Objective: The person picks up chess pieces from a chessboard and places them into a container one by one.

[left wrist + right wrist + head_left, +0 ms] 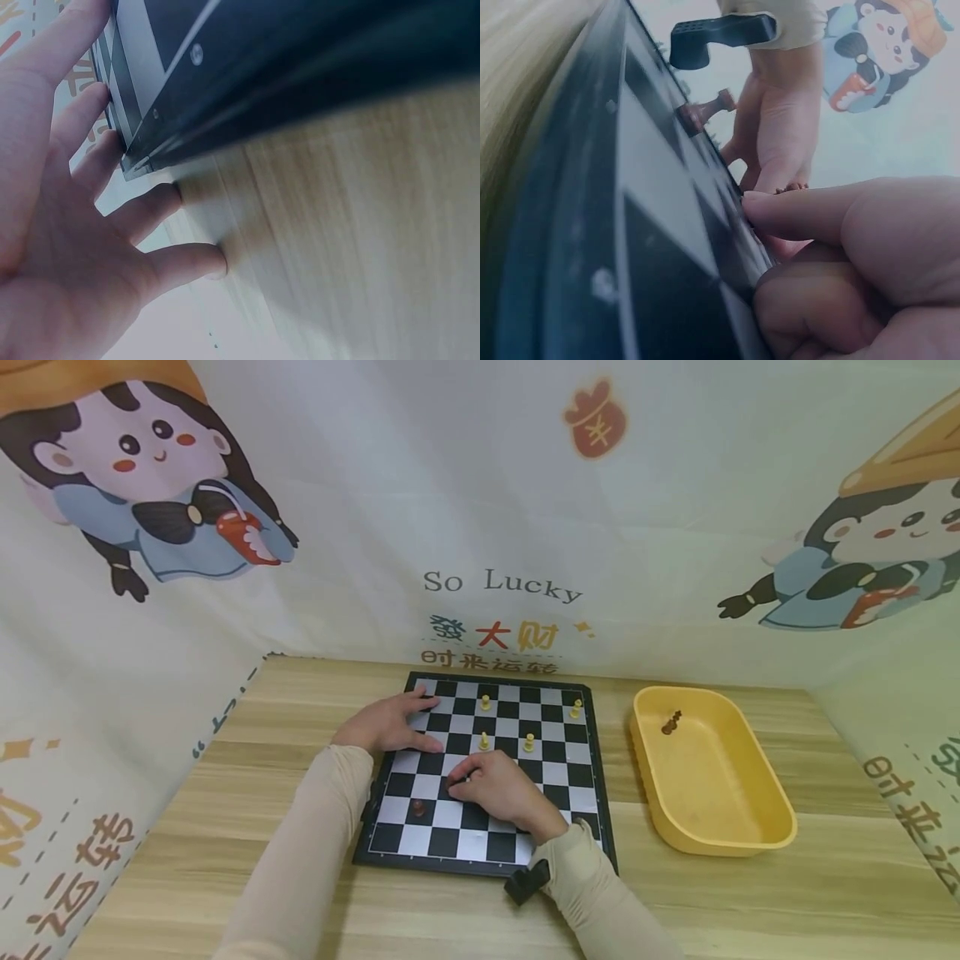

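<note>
A black-and-white chessboard (457, 843) lies on the wooden table. My right hand (501, 783) is low over its middle, where thumb and fingers pinch a brown chess piece (793, 187). Only the notched top of that piece shows in the right wrist view; the fingers hide the rest. At the board's left side rests my left hand (390, 723), fingers spread, holding nothing. A brown chess piece (417, 808) stands near the front left. Beyond the right hand are pale yellow pieces, among them one piece (483, 742) and another (529, 742) close to it.
To the right of the board stands a yellow plastic tray (716, 839) with a dark brown chess piece (671, 722) lying in it. Further yellow pieces stand at the back of the board, one (485, 702) mid-left and one (576, 708) at right. A printed cloth (360, 527) hangs behind.
</note>
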`<action>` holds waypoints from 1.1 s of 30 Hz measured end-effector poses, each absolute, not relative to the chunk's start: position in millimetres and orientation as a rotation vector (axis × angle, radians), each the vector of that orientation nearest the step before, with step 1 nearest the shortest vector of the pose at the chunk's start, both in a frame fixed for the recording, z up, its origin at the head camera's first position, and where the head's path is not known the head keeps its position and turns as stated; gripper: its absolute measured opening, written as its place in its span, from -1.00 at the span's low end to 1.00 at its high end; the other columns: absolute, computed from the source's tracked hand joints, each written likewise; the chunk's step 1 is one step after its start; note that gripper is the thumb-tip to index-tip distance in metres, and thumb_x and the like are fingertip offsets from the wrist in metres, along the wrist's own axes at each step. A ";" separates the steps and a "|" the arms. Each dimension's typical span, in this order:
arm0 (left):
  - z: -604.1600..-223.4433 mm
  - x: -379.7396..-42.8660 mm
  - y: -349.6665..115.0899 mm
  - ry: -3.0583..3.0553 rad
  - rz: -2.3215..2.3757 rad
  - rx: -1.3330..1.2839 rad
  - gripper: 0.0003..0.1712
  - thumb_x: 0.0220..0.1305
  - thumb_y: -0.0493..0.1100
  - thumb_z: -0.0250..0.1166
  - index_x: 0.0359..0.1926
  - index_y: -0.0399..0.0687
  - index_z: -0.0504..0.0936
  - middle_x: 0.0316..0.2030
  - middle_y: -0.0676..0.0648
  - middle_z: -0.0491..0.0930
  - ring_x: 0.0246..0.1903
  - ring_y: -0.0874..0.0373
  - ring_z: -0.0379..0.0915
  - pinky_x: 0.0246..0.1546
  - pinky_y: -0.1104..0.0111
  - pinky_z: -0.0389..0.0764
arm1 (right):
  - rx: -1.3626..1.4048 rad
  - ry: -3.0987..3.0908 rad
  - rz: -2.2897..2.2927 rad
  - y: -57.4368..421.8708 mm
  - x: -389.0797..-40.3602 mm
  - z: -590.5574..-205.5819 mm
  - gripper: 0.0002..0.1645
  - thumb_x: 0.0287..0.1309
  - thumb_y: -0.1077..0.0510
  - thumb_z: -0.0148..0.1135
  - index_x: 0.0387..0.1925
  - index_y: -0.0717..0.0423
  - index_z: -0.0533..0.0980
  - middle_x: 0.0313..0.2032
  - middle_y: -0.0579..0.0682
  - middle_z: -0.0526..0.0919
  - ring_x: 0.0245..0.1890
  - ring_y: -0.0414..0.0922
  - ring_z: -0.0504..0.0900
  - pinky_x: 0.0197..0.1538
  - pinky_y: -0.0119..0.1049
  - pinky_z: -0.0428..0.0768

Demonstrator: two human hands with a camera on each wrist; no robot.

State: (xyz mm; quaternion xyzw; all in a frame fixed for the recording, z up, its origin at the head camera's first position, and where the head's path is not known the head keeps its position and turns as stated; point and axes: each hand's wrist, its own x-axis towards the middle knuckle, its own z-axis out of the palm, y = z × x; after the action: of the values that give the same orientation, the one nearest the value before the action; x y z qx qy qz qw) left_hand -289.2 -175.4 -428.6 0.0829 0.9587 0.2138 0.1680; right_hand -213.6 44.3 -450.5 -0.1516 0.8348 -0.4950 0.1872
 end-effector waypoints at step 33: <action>-427.3 -288.8 -173.9 2.711 0.625 0.189 0.09 0.07 0.32 0.50 0.56 0.25 0.24 0.66 0.02 -0.09 0.63 -0.18 -0.15 0.57 -0.14 0.11 | -0.329 2.388 -1.398 86.0 -226.5 -415.8 -0.77 0.21 0.09 0.41 -0.10 0.04 0.71 -0.61 -0.15 0.53 -0.60 -0.23 0.32 -0.49 -0.40 0.28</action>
State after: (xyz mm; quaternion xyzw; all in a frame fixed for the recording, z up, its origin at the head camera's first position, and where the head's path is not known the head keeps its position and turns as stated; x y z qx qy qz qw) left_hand -288.8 -173.9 -427.3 0.0668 0.9571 0.2205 0.1757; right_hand -226.5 86.0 -415.8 -0.1162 0.8435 -0.4938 0.1763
